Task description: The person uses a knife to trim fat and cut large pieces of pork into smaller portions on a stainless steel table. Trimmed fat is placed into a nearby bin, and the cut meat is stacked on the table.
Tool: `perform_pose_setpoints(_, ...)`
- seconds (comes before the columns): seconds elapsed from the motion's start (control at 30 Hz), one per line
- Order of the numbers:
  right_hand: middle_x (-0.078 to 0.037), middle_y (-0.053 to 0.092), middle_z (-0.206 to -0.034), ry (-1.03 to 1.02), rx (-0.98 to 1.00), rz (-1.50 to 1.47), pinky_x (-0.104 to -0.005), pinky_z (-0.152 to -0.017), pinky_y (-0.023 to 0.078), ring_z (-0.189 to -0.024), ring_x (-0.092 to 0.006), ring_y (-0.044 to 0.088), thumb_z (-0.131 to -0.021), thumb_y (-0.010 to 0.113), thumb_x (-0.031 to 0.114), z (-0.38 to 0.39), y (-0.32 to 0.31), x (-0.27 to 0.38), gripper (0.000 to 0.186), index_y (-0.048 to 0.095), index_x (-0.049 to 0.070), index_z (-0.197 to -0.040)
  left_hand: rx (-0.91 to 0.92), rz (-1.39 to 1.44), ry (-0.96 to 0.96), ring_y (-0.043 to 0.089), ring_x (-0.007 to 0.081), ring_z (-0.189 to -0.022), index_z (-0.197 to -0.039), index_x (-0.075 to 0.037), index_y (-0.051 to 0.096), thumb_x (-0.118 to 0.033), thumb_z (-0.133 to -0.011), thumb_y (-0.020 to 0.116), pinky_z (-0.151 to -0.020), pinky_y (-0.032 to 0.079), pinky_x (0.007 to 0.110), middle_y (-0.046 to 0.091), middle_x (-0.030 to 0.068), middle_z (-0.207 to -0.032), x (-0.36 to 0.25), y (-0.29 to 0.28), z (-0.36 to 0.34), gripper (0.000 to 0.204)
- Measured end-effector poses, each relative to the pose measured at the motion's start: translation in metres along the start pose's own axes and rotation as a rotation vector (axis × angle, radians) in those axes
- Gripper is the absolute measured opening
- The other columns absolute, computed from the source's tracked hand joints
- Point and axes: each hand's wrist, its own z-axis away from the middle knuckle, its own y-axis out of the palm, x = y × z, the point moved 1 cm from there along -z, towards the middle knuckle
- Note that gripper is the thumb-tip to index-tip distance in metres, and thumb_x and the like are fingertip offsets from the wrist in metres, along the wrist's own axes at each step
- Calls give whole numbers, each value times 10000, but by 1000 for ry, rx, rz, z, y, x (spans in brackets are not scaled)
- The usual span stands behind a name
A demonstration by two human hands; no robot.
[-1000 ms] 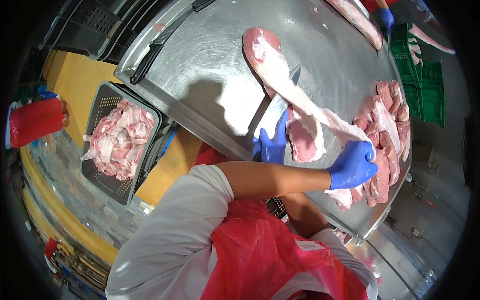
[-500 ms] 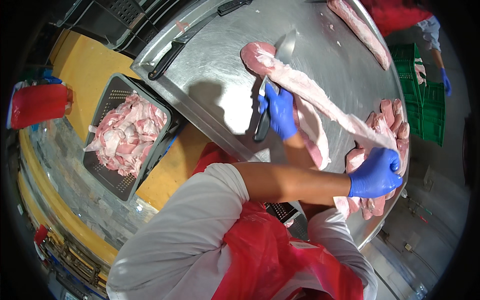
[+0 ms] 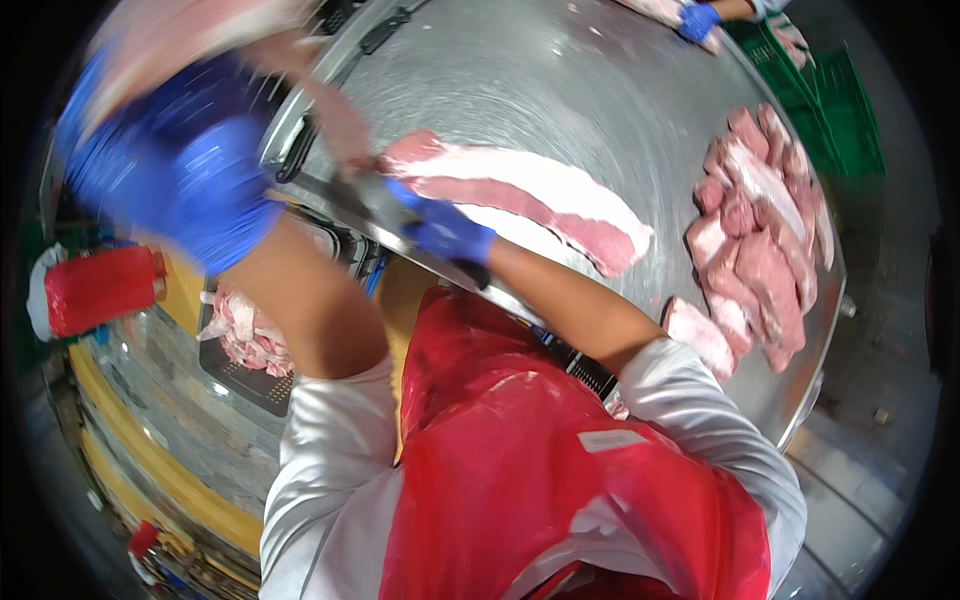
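At the upper left, close to the camera, my left hand (image 3: 180,165) in a blue glove is closed on a long strip of fatty meat (image 3: 190,35). Both are smeared by motion, and the strip's thinner end trails down by the table's rim. My right hand (image 3: 445,232), also gloved in blue, grips a knife (image 3: 382,205) over the near table edge, its blade blurred beside the strip's tail. Just beyond the right hand, a long pork loin (image 3: 540,200) with pale fat and a pink band lies flat on the metal table.
Several cut meat pieces (image 3: 755,240) are heaped on the table's right side. Another person's gloved hand (image 3: 698,20) touches meat at the far edge. Green crates (image 3: 840,110) stand beyond. Lower left, a grey crate (image 3: 245,380) holds trimmings. A black-handled knife (image 3: 385,30) lies by the left rim.
My left hand has swung from the right side to the upper left with the strip, now off the table. My right hand has moved left with the knife. Another person's hand has come in at the top.
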Motion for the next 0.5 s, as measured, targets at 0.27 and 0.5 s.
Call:
perform_pose_setpoints(0.27, -74, 706, -1022, -359, -42, 192, -312, -683, 531, -743, -126, 615, -992, 513, 157, 119, 46, -95, 687, 181, 222, -1589, -280, -589, 331, 672, 272, -986, -1072, 96, 611, -149, -896, 568, -896, 530, 387, 687, 184, -1027, -302, 1, 90, 305)
perform_pose_setpoints(0.5, -38, 610, -820, 37, -990, -791, -237, -452, 453, -581, -93, 552, -999, 511, 62, 282, -16, -194, 768, 73, 266, -1595, -320, -945, -90, 620, 184, -981, -1033, -5, 636, -191, -947, 537, -830, 516, 296, 664, 110, -1071, -302, -255, 192, 228)
